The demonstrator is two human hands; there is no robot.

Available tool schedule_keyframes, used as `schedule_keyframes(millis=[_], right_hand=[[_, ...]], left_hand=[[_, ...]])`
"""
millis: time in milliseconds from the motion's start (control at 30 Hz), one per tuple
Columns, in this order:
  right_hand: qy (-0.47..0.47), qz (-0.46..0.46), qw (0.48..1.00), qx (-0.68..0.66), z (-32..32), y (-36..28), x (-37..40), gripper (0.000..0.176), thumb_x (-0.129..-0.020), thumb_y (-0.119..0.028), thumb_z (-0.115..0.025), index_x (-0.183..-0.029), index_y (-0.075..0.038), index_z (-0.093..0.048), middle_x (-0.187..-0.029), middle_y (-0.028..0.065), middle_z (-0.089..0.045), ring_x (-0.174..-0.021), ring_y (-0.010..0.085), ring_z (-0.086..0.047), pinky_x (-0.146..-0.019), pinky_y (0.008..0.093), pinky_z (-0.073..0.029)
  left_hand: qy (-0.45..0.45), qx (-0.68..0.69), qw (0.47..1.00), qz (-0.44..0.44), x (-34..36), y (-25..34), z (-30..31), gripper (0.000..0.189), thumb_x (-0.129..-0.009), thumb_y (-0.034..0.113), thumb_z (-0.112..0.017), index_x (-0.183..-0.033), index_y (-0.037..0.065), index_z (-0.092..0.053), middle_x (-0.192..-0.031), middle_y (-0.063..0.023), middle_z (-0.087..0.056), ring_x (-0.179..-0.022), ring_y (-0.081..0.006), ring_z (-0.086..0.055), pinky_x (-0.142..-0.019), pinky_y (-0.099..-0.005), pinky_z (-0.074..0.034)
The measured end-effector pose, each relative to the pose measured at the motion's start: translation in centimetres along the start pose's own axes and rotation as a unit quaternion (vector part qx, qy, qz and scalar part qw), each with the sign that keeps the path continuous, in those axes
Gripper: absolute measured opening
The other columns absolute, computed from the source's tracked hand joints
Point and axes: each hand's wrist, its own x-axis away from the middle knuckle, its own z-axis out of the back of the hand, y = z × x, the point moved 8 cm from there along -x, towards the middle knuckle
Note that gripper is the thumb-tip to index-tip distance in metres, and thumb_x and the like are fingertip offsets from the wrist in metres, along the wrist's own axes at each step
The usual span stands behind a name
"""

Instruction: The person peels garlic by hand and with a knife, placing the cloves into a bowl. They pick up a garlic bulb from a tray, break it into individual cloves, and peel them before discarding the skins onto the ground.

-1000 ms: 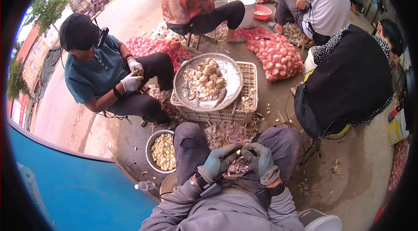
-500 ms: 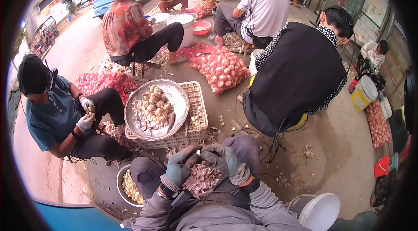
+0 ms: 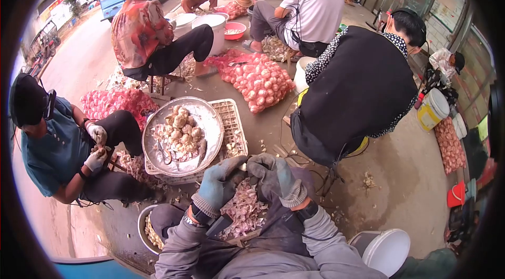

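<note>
Both my gloved hands meet over my lap, fingertips together. My left hand (image 3: 220, 181), in a grey-blue work glove, is closed with a pale garlic clove (image 3: 243, 167) at its fingertips. My right hand (image 3: 276, 176), gloved alike, is curled shut against the same clove; its fingers hide most of it. Below the hands, a heap of pinkish garlic skins (image 3: 243, 206) lies between my knees. Just beyond is a round metal pan (image 3: 213, 124) holding garlic bulbs (image 3: 184, 126), a pair of scissors (image 3: 164, 153) and loose skins.
The pan rests on a plastic crate (image 3: 239, 132). A bowl of peeled cloves (image 3: 142, 229) sits by my left leg, a white bucket (image 3: 386, 252) at my right. Co-workers sit nearby, one left in teal (image 3: 50, 142), one right in black (image 3: 352, 95). A red net sack of garlic (image 3: 258, 82) lies ahead.
My hands have risen slightly and drawn together around the clove, which is now less visible. The view has shifted a little, so the surroundings sit further left. The left co-worker's hands have moved slightly.
</note>
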Motion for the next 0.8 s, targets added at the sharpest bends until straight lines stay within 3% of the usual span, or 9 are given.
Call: schedule_keyframes(millis=[67, 133, 200, 267, 333, 400, 500, 633, 800], right_hand=[[-0.028, -0.006, 0.999, 0.025, -0.5, 0.1, -1.2, 0.027, -0.1, -0.025, -0.07, -0.105, 0.002, -0.067, -0.086, 0.0009, -0.064, -0.07, 0.0073, -0.058, -0.063, 0.0232, -0.049], [0.012, -0.046, 0.998, -0.038, -0.5, -0.4, -1.9, 0.022, -0.101, -0.02, -0.066, -0.106, 0.001, -0.066, -0.086, 0.0008, -0.064, -0.069, 0.008, -0.059, -0.063, 0.0234, -0.049], [-0.014, -0.063, 0.997, -0.042, -0.5, 0.1, -3.2, 0.022, -0.101, -0.019, -0.066, -0.108, 0.001, -0.066, -0.087, 0.0011, -0.065, -0.07, 0.009, -0.061, -0.063, 0.0235, -0.051], [0.005, -0.042, 0.997, 0.068, -0.8, -0.8, -4.5, 0.026, -0.1, -0.023, -0.068, -0.109, 0.002, -0.066, -0.087, 0.0021, -0.066, -0.071, 0.009, -0.063, -0.063, 0.0227, -0.052], [-0.029, -0.094, 0.995, -0.029, -0.2, 0.4, -6.3, 0.029, -0.1, -0.025, -0.064, -0.11, 0.002, -0.066, -0.087, 0.0029, -0.067, -0.071, 0.0104, -0.063, -0.063, 0.0245, -0.052], [-0.058, -0.147, 0.979, -0.126, -0.8, 1.2, -7.9, 0.032, -0.101, -0.027, -0.06, -0.11, 0.002, -0.067, -0.087, 0.0038, -0.067, -0.072, 0.0119, -0.064, -0.064, 0.0263, -0.053], [-0.029, -0.081, 0.992, 0.091, -1.1, 0.2, -10.4, 0.039, -0.1, -0.033, -0.066, -0.114, 0.003, -0.066, -0.091, 0.0057, -0.069, -0.072, 0.0106, -0.065, -0.06, 0.0227, -0.05], [-0.029, -0.042, 0.996, 0.075, -1.6, 1.9, -15.2, 0.046, -0.099, -0.036, -0.068, -0.121, 0.004, -0.063, -0.097, 0.0074, -0.07, -0.074, 0.0107, -0.066, -0.06, 0.0229, -0.05], [-0.08, -0.061, 0.994, 0.051, -3.1, 6.6, -17.8, 0.049, -0.1, -0.035, -0.067, -0.125, 0.006, -0.061, -0.101, 0.009, -0.069, -0.077, 0.0142, -0.067, -0.065, 0.0277, -0.055]], left_hand=[[-0.029, -0.16, 0.984, -0.078, -1.0, 1.9, 0.3, 0.039, -0.087, -0.006, -0.07, -0.125, -0.005, -0.066, -0.109, -0.0102, -0.073, -0.101, -0.0166, -0.068, -0.092, -0.0301, -0.054], [-0.015, -0.171, 0.98, -0.099, -1.9, 2.1, 1.2, 0.037, -0.089, -0.003, -0.071, -0.125, -0.004, -0.066, -0.106, -0.0095, -0.073, -0.098, -0.0153, -0.068, -0.09, -0.0296, -0.054], [-0.019, -0.127, 0.989, -0.068, -2.9, 1.0, 2.1, 0.034, -0.091, 0.0, -0.071, -0.124, -0.004, -0.066, -0.107, -0.009, -0.073, -0.097, -0.0151, -0.068, -0.09, -0.0296, -0.054], [-0.021, -0.128, 0.989, -0.063, -3.8, -0.1, 3.1, 0.033, -0.092, 0.0, -0.07, -0.125, -0.003, -0.066, -0.104, -0.0069, -0.073, -0.097, -0.0138, -0.068, -0.089, -0.0287, -0.054], [-0.002, 0.065, 0.997, 0.051, -4.5, -2.9, 4.5, 0.036, -0.091, -0.003, -0.07, -0.126, -0.002, -0.066, -0.103, -0.0054, -0.072, -0.098, -0.0128, -0.068, -0.088, -0.0281, -0.055], [-0.003, 0.039, 0.998, 0.042, -5.2, -3.3, 6.3, 0.032, -0.092, -0.001, -0.068, -0.125, 0.0, -0.066, -0.103, -0.0055, -0.07, -0.097, -0.0121, -0.068, -0.086, -0.0278, -0.055], [0.06, 0.103, 0.99, 0.069, -5.1, -3.8, 9.3, 0.028, -0.096, 0.003, -0.065, -0.124, 0.0, -0.066, -0.107, -0.0077, -0.072, -0.094, -0.0147, -0.071, -0.085, -0.0286, -0.057], [0.171, 0.176, 0.967, 0.062, -4.6, -3.1, 12.9, 0.029, -0.092, 0.007, -0.065, -0.119, -0.004, -0.066, -0.101, -0.0098, -0.072, -0.085, -0.016, -0.069, -0.078, -0.0308, -0.055], [0.199, 0.175, 0.963, 0.043, -4.0, -3.0, 15.0, 0.028, -0.093, 0.005, -0.065, -0.12, -0.003, -0.066, -0.105, -0.011, -0.072, -0.085, -0.0166, -0.069, -0.078, -0.0306, -0.055]])
